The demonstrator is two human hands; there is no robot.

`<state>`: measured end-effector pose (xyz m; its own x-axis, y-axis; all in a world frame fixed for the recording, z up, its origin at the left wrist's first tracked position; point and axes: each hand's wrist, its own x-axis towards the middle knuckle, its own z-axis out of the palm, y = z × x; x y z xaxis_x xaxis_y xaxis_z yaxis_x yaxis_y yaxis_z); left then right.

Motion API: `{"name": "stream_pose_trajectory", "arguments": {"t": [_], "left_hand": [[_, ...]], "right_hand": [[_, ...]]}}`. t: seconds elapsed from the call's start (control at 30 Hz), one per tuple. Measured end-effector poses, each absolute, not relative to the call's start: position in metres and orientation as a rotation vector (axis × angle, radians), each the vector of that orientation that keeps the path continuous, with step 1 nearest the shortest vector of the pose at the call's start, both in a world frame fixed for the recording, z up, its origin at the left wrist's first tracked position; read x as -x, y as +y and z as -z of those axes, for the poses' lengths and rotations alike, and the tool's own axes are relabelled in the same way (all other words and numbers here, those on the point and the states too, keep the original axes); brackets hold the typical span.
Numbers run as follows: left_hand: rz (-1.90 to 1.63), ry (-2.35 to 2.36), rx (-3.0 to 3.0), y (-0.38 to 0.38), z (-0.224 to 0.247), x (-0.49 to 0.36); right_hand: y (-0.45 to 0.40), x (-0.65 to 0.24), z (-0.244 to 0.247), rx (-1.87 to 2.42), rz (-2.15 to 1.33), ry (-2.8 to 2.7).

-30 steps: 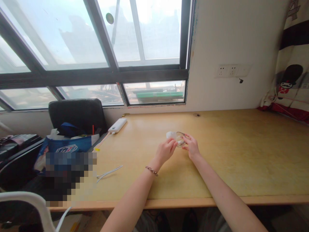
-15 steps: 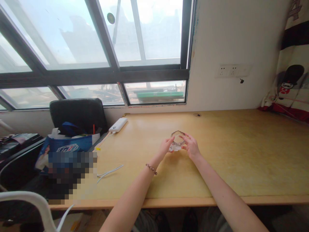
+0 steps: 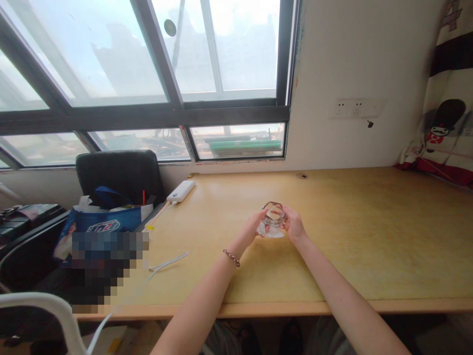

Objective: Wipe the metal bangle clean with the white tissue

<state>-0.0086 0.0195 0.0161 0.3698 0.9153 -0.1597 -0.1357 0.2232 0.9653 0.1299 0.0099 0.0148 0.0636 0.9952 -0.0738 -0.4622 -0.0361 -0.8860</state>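
Note:
A clear, faceted glass piece (image 3: 274, 221), round and bowl-like, is held between both hands over the middle of the wooden desk (image 3: 347, 236). My left hand (image 3: 255, 224) grips its left side, with the fingers curled around and partly hidden behind the glass. On the opposite side, my right hand (image 3: 293, 224) is closed on the edge. Skin shows through the transparent material. A braided bracelet (image 3: 231, 258) circles my left wrist.
A white power strip or box (image 3: 181, 192) with a cable lies at the desk's back left. White cord ends (image 3: 169, 261) rest nearer. Left of the desk, a blue bag (image 3: 107, 222) sits on a black chair (image 3: 120, 170). Wall sockets (image 3: 357, 108) are behind.
The glass piece has tilted, so more of its side now shows below the rim. My right fingers have shifted outward along its right edge.

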Motion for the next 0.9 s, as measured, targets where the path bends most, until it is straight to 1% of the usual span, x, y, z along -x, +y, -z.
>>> {"name": "stream_pose_trajectory", "arguments": {"t": [0.13, 0.2, 0.27, 0.37, 0.43, 0.53, 0.63, 0.9], "left_hand": [[-0.899, 0.932, -1.014, 0.020, -0.012, 0.007], [-0.944, 0.986, -0.986, 0.020, -0.011, 0.006], [-0.970, 1.043, -0.959, 0.021, -0.011, 0.006], [-1.021, 1.111, -0.883, 0.024, -0.010, 0.008], [-1.064, 1.114, -0.858, 0.026, -0.009, 0.010], [-1.089, 1.079, -0.884, 0.027, -0.005, 0.011], [-1.079, 1.058, -0.912, 0.027, 0.000, 0.010], [-1.035, 0.947, -1.043, 0.027, -0.001, 0.005]], "right_hand": [[0.013, -0.129, -0.011, 1.027, -1.374, -0.804], [0.014, -0.129, -0.010, 1.131, -1.284, -0.889], [0.013, -0.130, -0.011, 1.231, -1.040, -1.050], [0.008, -0.131, -0.014, 1.277, -0.558, -1.343], [0.003, -0.129, -0.016, 1.227, -0.414, -1.534], [-0.003, -0.123, -0.015, 1.146, -0.415, -1.744], [-0.005, -0.120, -0.013, 1.119, -0.414, -1.842], [-0.006, -0.118, -0.010, 1.216, -0.321, -1.766]]}}
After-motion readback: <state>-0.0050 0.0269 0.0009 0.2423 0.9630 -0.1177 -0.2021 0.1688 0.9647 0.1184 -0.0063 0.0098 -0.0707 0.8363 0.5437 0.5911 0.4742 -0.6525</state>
